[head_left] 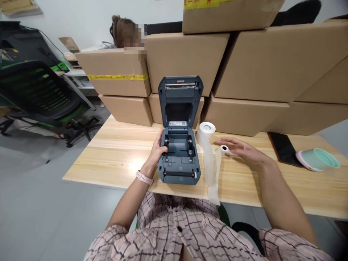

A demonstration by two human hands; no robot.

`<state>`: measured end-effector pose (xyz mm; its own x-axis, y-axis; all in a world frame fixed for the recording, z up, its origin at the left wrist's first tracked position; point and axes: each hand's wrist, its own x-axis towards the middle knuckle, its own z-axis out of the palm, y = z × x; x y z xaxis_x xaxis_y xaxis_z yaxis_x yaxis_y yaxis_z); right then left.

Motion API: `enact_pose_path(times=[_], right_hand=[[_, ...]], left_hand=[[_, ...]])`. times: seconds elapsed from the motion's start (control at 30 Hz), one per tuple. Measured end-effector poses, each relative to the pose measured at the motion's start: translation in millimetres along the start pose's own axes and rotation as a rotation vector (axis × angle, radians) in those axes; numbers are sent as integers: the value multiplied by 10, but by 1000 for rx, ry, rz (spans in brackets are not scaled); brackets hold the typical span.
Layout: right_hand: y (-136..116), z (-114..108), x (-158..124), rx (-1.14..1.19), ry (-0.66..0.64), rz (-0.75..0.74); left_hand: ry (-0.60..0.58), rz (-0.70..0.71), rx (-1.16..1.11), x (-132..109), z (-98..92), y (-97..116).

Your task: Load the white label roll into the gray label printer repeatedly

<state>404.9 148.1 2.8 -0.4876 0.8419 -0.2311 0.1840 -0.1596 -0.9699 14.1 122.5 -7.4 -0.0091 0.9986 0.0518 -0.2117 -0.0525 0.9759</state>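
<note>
A dark grey label printer [176, 161] stands on the wooden table in front of me with its lid [181, 98] raised. Its paper bay shows no roll inside. My left hand [158, 150] holds the printer's left side, the thumb hooked over the rim. To the right of the printer is a larger roll of white labels [207, 129], its strip trailing toward the table's front edge. Beside it lies a small roll [224, 148] with a dark core and a loose strip. My right hand [240, 149] is at that small roll, fingers stretched out; whether it touches the roll, I cannot tell.
Stacked cardboard boxes [250, 65] line the table's back edge. A dark phone or tablet [284, 148] and a mint-green cup [317, 159] lie at the right of the table [95, 159]. An office chair [35, 90] is at the left; a person's head [125, 30] shows behind the boxes.
</note>
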Motion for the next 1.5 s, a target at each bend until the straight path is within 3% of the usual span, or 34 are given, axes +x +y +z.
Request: enact_pose_path(times=[0.1,0.27,0.4,0.53,0.63,0.73,0.83,0.93,1.07,1.23,1.37,1.5], right_hand=[[11,71,43,-133,-71,18],[-17,99,187,-249,-43,24],[-41,-83,-9,-213,-35,-31],[-219,-153,-236,-119,105,-237],[-582,126,-170,-121,-84,-363],[-1006,650,101,-378,-349,-369],[-1214,1148,416,-811,-309,-429],[-1154,1405,611,-1081,-284,-406],[-977,1460,604,-1095,-244,-434],[-823,1522,225,-1027,-81,-639],[-641,1669,-172,-1010,-75,-663],[-465,1800,-379,-992,5,-696]], left_hand=[[2,2,4,-10,21,31],[-4,22,44,-14,48,91],[3,6,20,17,92,56],[13,1,-13,22,158,-7],[31,-14,-44,5,192,-30],[31,-20,-65,-2,191,-40],[3,-23,-59,6,166,-56],[-21,-19,-52,14,150,-73],[-23,-16,-77,8,157,-73],[-28,-5,-88,0,160,-75],[-32,11,-78,8,144,-106],[-27,28,-62,7,137,-105]])
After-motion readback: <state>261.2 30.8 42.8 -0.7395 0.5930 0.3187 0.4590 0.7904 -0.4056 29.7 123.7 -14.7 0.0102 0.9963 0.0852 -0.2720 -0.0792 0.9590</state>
